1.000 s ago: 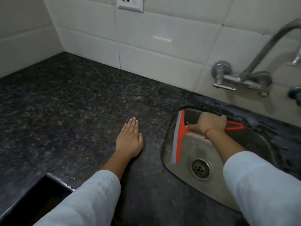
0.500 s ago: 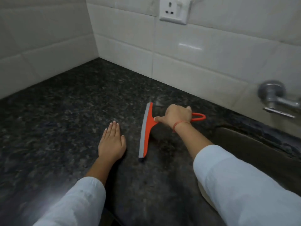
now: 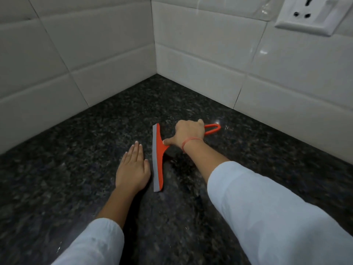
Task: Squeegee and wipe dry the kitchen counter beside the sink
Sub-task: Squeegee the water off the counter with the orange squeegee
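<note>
Since a moment ago the right hand (image 3: 189,135) has carried the squeegee (image 3: 159,163) further toward the corner; it grips the orange handle, grey rubber blade down on the table (image 3: 66,169). The left hand (image 3: 132,168) lies flat just beside the blade, fingers straight. I think a new stroke begins: next, a firm pull across the speckled dark stone, away from the glossy tiles (image 3: 200,64).

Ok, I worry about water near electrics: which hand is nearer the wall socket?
Right. The right hand, gripping the squeegee, is below and left of the socket; the left hand lies flat on the counter, farther left and lower.
</note>
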